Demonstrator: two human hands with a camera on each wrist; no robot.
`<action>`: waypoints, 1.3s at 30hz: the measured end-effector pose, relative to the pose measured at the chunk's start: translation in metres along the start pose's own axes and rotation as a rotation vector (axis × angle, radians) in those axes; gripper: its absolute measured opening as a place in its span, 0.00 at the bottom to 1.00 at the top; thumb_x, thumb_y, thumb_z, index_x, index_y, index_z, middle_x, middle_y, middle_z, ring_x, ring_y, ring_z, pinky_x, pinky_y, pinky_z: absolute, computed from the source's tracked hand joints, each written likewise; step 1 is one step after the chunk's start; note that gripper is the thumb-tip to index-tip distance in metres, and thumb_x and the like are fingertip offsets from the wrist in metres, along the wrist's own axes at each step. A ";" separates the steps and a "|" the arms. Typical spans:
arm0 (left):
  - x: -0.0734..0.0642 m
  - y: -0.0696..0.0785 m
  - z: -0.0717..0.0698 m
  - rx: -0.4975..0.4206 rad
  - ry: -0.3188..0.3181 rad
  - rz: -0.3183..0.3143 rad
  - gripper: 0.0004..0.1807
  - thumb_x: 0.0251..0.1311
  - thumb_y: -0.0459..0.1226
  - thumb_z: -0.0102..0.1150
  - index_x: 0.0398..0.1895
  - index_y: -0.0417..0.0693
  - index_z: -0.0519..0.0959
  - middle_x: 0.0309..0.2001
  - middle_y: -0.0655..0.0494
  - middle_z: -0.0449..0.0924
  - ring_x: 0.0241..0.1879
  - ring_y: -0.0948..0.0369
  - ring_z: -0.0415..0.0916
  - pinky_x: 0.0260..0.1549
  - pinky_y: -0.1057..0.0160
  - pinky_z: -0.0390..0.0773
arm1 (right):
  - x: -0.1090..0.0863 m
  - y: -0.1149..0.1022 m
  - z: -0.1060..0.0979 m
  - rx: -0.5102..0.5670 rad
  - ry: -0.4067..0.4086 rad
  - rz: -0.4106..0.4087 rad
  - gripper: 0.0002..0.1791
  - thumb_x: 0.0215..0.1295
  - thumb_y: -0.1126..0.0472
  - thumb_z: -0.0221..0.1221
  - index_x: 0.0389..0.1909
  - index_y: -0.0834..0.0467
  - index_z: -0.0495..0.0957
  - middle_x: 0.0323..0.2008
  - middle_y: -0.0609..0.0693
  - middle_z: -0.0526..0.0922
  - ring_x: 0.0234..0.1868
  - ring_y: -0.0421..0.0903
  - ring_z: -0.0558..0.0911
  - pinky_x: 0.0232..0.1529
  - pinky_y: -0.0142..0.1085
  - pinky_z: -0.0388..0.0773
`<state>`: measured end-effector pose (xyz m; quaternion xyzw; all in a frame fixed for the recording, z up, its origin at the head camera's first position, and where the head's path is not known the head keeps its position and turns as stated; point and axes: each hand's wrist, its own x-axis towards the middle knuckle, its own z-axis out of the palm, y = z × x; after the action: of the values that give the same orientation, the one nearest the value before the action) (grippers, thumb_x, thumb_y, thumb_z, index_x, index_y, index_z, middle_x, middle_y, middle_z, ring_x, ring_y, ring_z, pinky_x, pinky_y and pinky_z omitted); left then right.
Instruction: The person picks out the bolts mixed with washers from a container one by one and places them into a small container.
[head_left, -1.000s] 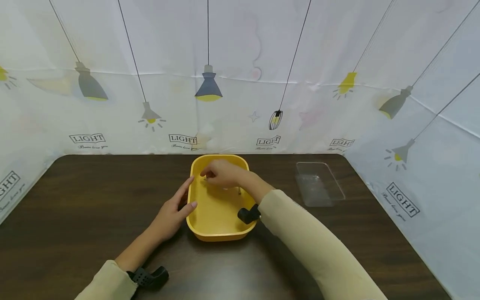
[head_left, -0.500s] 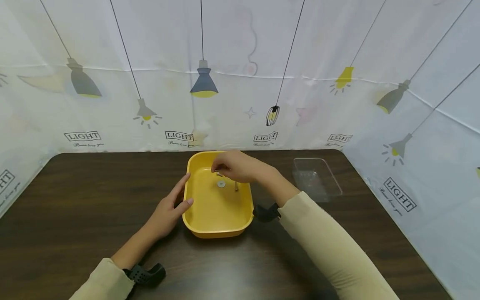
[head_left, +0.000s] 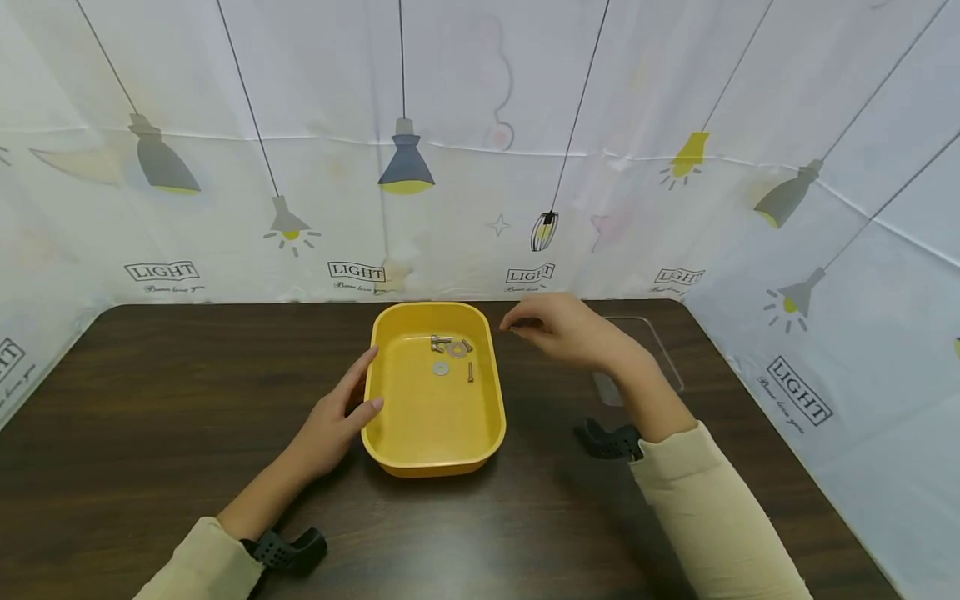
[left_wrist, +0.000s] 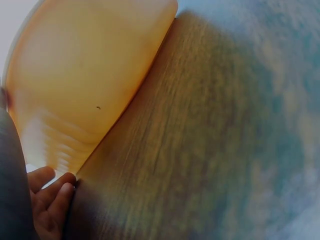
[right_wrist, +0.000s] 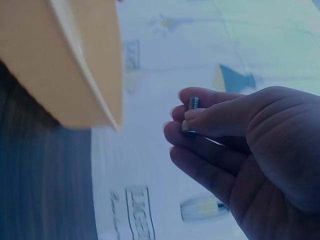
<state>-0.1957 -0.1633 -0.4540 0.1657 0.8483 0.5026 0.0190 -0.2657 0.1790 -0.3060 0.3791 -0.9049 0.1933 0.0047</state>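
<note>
Metal bolt, pinched between thumb and fingers of the right grip, which is closed to the bolt's thickness. Easing thumb pressure could let it roll free and drop to the bench. Left of this grip: yellow tray, containing loose screws and washers; the left grip, fingers extended and grasping nothing, touches its left side, where a push could shift it. Right of the right grip: clear container, partly hidden by hand and forearm; its faint rim could be snagged. The bench's far edge and patterned cloth limit reach beyond the grip; more room lies nearer the person.
</note>
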 end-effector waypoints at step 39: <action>0.000 -0.001 -0.002 0.006 -0.005 0.010 0.37 0.77 0.45 0.46 0.83 0.65 0.44 0.78 0.46 0.59 0.72 0.47 0.68 0.62 0.42 0.74 | -0.067 0.104 0.000 -0.061 -0.043 0.410 0.17 0.70 0.72 0.50 0.53 0.65 0.83 0.49 0.62 0.85 0.45 0.54 0.84 0.46 0.52 0.81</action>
<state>-0.1957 -0.1651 -0.4536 0.1712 0.8489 0.4997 0.0181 -0.2893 0.2912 -0.3529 0.1907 -0.9685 0.1544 -0.0428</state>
